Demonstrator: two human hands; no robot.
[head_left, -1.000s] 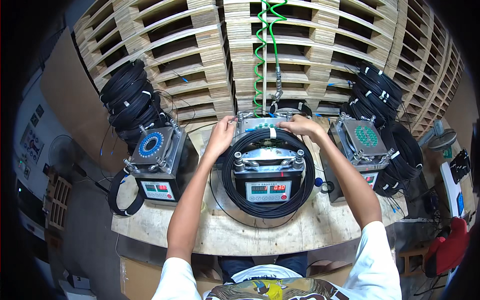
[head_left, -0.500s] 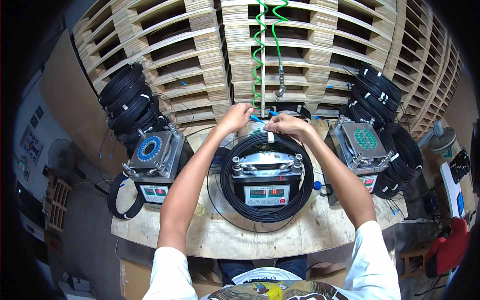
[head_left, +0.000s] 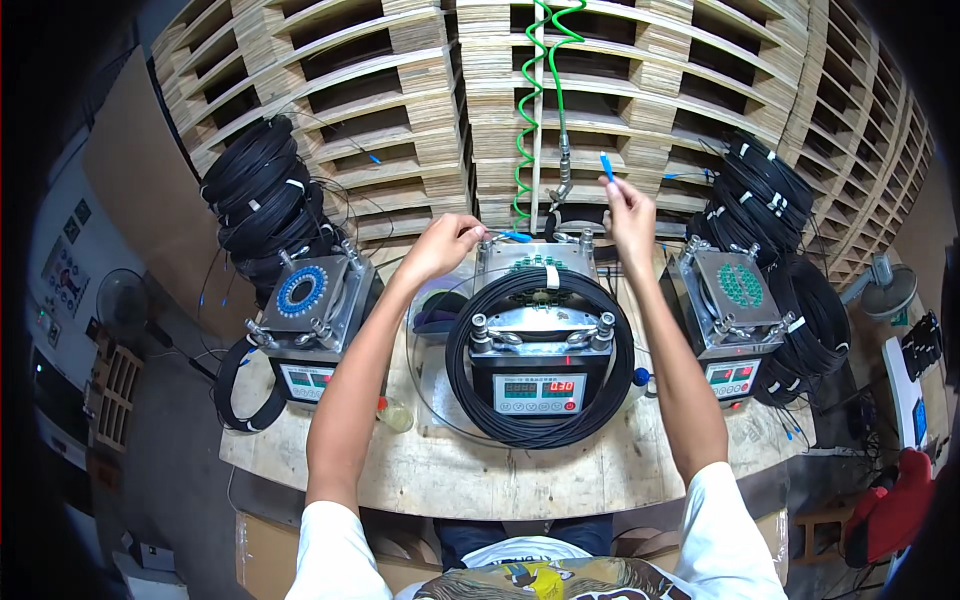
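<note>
Behind the coil of black cable point(head_left: 540, 433), above the far end of the middle machine point(head_left: 510, 380), both hands were at work on blue-tipped cable ends. The left hand point(head_left: 446, 246) had its thumb and fingers drawn into a narrow pinch on the thin lead of a blue connector point(head_left: 515, 237), whose tip pointed right, over the back of the metal plate point(head_left: 495, 262). The right hand point(head_left: 632, 218) was raised higher, beyond the plate's right corner, with a second blue connector point(head_left: 607, 167) gripped between thumb and fingertips and standing nearly upright, its tip leaning slightly left. The coil stood on edge around the front of the middle machine, a white tie point(head_left: 552, 277) binding its top, and the lit panel showed through the ring. Green pieces point(head_left: 537, 265) sat on the plate behind the tie, partly hidden by the coil. To the left stood a similar machine with a ring of blue pieces point(head_left: 320, 290) on top; to the right, another carried green rows point(head_left: 740, 285). Stacked black coils point(head_left: 262, 190) rose behind the left machine. A red-capped bottle point(head_left: 396, 416) rested on the wooden table point(head_left: 470, 490) beside the left forearm. Beyond, a spiral green hose point(head_left: 524, 100) hung before wooden pallets point(head_left: 420, 95).
</note>
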